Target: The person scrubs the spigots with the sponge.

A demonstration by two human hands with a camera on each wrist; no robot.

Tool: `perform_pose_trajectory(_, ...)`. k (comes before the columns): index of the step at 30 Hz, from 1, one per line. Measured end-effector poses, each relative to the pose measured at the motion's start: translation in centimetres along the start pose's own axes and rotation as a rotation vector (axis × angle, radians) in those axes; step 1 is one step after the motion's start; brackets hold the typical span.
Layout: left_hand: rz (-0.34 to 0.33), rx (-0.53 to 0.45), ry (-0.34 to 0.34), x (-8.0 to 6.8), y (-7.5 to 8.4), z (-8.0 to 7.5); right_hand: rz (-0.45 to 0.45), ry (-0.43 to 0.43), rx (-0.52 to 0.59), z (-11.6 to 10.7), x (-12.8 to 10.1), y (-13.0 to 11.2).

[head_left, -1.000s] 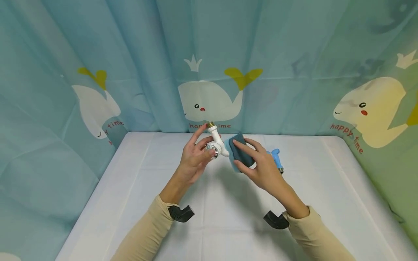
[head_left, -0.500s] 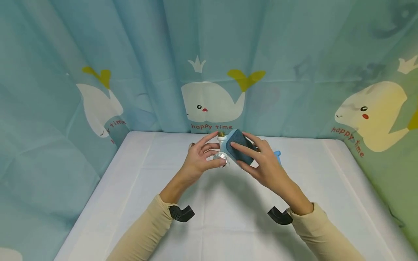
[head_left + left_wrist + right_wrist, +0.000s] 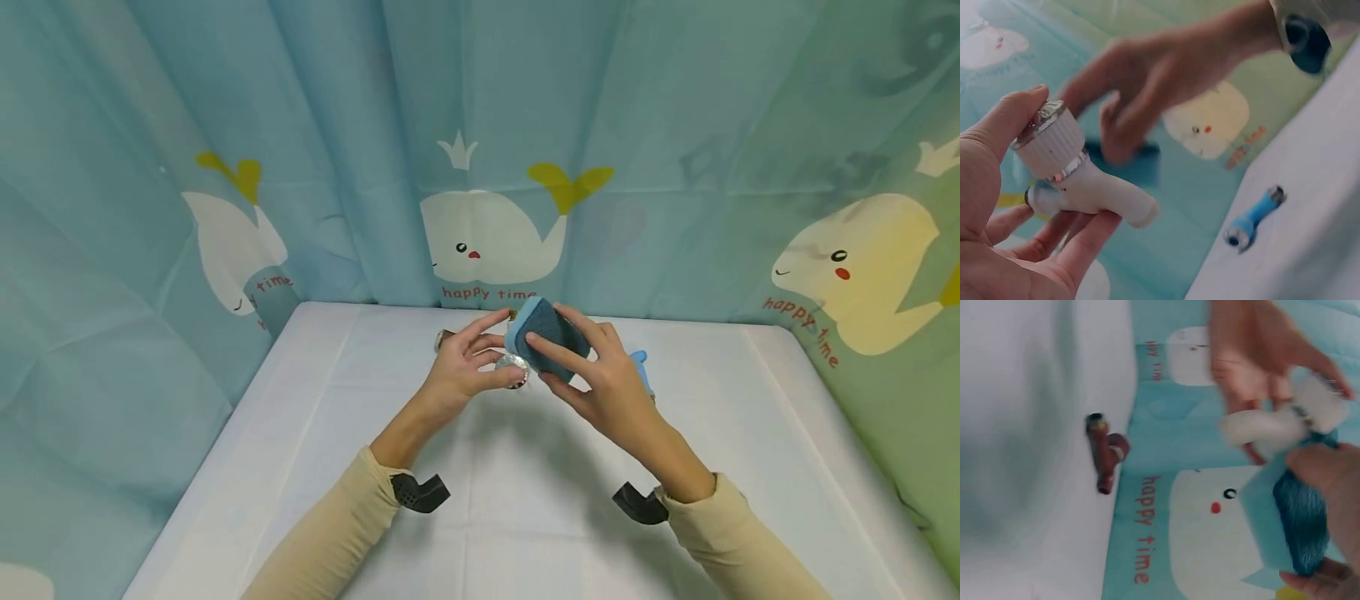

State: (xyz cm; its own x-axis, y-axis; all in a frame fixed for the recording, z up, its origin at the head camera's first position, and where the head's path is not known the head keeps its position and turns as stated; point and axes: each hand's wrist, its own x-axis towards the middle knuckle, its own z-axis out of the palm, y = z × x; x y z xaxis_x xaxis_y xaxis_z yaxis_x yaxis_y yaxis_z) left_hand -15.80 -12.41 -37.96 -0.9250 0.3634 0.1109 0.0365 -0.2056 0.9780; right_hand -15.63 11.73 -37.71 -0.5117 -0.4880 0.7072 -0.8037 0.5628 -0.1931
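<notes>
Head view: white plastic tap (image 3: 513, 367) is gripped in the left hand (image 3: 459, 372); blue sponge (image 3: 546, 339), pinched in the right hand (image 3: 602, 377), lies on it at 2 o'clock.

Left wrist view: one white tap (image 3: 1085, 184), spout toward 4 o'clock; one blue tap (image 3: 1252, 219) lies on the table (image 3: 1310, 262).

Right wrist view: one brown tap (image 3: 1105, 453) is seen at 9 o'clock.
</notes>
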Motion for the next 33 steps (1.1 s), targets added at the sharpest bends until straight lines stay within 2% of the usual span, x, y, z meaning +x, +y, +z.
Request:
perform_pose_trajectory(5, -0.050, -0.011, -0.009, 0.0, 0.2, 0.3, -0.039, -0.003, -0.108, -0.2, 0.4, 0.5)
perform_pose_trajectory(11, -0.093, 0.020, -0.017, 0.0, 0.3, 0.3, -0.073, -0.054, -0.110, -0.6, 0.6, 1.0)
perform_pose_trajectory(15, -0.104, 0.085, -0.016, 0.1, 0.2, 0.3, -0.084, -0.033, -0.153, -0.9, 1.1, 1.7)
perform_pose_trajectory(17, -0.103, 0.155, -0.022, 0.1, 0.1, 0.3, -0.066, -0.021, -0.102, -1.3, 1.4, 1.9)
perform_pose_trajectory(19, -0.080, 0.251, -0.043, 0.0, 0.0, 0.3, -0.042, -0.054, 0.007, -1.9, 1.7, 2.1)
perform_pose_trajectory(22, -0.024, 0.374, -0.095, -0.2, 0.0, 0.4, 0.030, -0.179, 0.174, -2.9, 2.2, 2.5)
perform_pose_trajectory(24, 0.011, 0.440, -0.120, -0.2, -0.1, 0.3, 0.092, -0.272, 0.214, -3.6, 2.6, 2.8)
perform_pose_trajectory(28, 0.048, 0.514, -0.146, -0.4, -0.4, 0.2, 0.178, -0.370, 0.250, -4.6, 2.8, 3.4)
perform_pose_trajectory(33, 0.089, 0.533, -0.186, -0.6, -0.6, 0.1, 0.204, -0.412, 0.321, -4.8, 2.6, 3.6)
